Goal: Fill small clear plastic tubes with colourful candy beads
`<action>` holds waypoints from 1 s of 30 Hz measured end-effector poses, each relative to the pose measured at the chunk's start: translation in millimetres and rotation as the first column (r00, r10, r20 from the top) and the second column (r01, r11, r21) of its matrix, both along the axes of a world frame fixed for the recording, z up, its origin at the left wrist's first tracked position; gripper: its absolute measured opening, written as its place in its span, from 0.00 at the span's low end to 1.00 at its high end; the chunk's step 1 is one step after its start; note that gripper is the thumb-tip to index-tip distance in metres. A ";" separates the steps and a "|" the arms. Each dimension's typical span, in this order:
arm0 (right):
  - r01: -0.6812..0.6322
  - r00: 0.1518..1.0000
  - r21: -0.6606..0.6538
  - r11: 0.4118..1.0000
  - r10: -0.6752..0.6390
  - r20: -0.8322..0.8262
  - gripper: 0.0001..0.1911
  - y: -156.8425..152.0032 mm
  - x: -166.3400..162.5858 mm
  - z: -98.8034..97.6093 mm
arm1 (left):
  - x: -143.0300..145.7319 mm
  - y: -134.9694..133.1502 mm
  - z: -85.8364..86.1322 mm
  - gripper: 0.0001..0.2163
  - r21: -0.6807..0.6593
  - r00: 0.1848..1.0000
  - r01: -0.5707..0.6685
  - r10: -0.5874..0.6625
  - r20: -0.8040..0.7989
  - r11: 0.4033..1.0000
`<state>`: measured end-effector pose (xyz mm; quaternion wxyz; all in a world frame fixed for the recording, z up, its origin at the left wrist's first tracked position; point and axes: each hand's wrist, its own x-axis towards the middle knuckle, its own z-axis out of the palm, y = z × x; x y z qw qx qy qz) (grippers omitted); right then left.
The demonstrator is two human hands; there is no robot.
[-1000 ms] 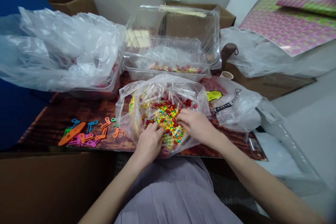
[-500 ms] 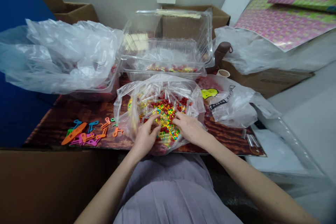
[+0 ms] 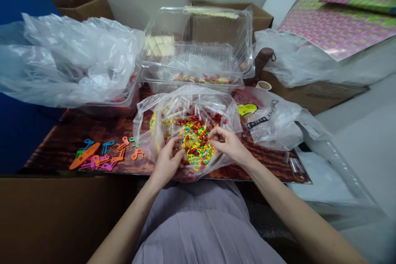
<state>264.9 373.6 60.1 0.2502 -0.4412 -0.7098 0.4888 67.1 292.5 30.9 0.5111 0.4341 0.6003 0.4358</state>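
Note:
A clear plastic bag stands wide at its mouth in front of me. Inside lie many small beads in yellow, green, blue and orange, mixed with dark red pieces. Several clear tubes rest at the back of the bag. Over the bag's left side, my left hand has curled fingers, with the thumb held apart from them. My right hand is above the beads on the right, its bent fingers and thumb parted by a small gap. Nothing can be made out between the fingers of either hand.
Colourful plastic clips lie left on the wooden-patterned table. Behind the bag is a clear lidded container. Large plastic bags fill the left; a printed bag, paper cup and brown bottle stand right.
My right hand has lifted off the beads and shifted slightly right. My left hand has drawn back a little to the left, so the gap between the hands is wider.

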 end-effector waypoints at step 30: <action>-0.428 0.734 0.426 0.797 0.032 0.678 0.05 -9.4 -0.2 -0.4 | -9.0 -10.5 8.0 0.16 0.224 0.847 0.247 -0.098 -0.522 0.943</action>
